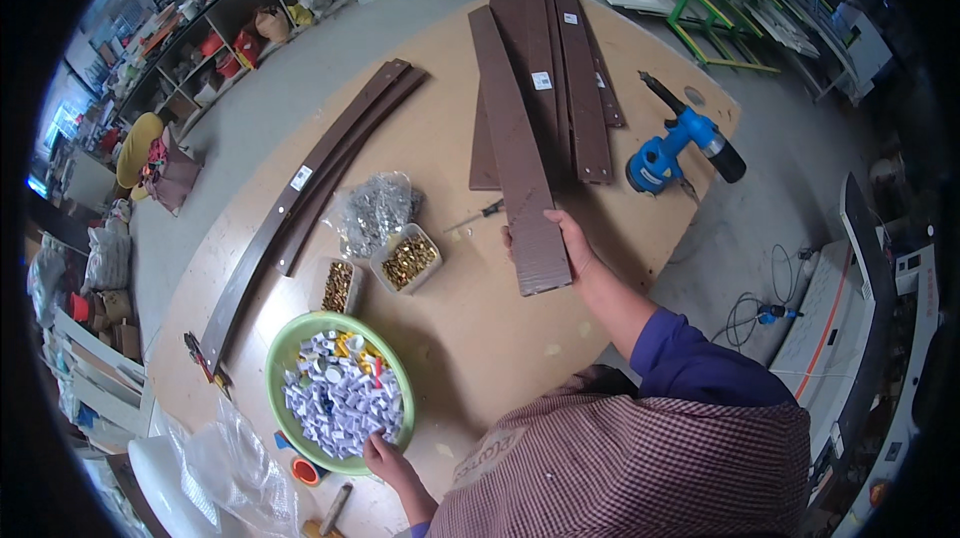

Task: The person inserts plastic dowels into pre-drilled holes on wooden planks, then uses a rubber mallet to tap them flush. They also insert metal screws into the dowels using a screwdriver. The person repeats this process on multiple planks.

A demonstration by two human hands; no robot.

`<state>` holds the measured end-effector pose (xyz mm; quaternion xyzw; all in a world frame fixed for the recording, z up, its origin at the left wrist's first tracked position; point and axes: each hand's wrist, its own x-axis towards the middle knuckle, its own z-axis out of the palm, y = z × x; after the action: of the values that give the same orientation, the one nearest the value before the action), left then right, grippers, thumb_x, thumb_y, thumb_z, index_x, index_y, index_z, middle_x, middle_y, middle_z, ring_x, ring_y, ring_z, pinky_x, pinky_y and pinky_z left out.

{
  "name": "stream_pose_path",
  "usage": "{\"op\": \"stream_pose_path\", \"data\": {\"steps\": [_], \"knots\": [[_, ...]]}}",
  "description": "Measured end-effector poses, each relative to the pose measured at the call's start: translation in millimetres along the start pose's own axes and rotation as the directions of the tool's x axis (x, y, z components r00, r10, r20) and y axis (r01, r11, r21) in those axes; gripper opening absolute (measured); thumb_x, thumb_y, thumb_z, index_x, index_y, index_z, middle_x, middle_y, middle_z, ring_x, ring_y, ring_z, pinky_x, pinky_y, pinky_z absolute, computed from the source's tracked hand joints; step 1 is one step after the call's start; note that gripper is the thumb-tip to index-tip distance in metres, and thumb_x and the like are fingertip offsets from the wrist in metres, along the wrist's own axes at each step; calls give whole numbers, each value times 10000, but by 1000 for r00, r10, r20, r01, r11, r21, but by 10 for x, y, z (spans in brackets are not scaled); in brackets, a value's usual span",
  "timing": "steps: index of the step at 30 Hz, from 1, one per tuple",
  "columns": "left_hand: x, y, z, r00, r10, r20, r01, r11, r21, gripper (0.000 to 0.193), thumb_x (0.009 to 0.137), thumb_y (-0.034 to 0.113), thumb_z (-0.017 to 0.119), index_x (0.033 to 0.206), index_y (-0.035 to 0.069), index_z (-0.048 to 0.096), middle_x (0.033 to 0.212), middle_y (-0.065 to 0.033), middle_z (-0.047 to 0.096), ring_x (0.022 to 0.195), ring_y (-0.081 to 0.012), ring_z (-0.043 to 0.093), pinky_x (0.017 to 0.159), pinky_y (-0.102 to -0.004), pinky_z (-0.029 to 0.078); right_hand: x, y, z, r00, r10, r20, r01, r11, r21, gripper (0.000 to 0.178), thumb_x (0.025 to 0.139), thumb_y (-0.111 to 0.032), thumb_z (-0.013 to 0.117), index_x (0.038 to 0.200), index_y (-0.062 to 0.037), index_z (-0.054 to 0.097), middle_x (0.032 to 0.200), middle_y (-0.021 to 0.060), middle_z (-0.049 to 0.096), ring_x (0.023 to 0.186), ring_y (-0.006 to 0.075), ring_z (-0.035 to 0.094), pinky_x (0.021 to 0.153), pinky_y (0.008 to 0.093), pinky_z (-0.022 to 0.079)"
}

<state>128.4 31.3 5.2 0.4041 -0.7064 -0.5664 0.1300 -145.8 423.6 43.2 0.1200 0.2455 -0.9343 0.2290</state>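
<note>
My right hand [570,238] is closed around the near end of a long brown board [515,138]. Its far part lies over a stack of similar brown boards [585,88], some with white labels. At the near rim of a green basin [408,388], my left hand [385,456] has its fingers pressed together. Whatever they hold, if anything, is too small to make out. Many small white plastic pieces [335,403] fill the basin, with a few yellow and red ones among them.
Two clear tubs of brass-coloured fasteners [410,260] and a plastic bag of metal parts [375,210] stand beyond the basin. A blue rivet gun [680,150] sits at the table's right. More brown boards [310,163], pliers [207,363], a screwdriver [490,209] and a tape roll [305,470] lie around.
</note>
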Motion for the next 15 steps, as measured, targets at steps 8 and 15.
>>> {"op": "stream_pose_path", "data": {"steps": [8,15], "knots": [[-807,1110,886,566,576,589,-791,582,191,742,677,275,877,1327,62,588,700,-49,505,570,-184,499,542,-314,439,-572,895,439,928,164,-333,-250,940,-234,539,942,-499,510,1230,-45,544,1092,110,659,935,213,637,862,361,506],[-1095,1313,935,464,545,698,-885,258,388,647,719,359,783,1284,89,623,703,-89,571,622,-284,600,548,-398,484,-988,1572,692,937,164,-308,-247,936,-252,594,924,-548,586,1306,-131,406,975,41,554,889,165,552,837,360,480]]}}
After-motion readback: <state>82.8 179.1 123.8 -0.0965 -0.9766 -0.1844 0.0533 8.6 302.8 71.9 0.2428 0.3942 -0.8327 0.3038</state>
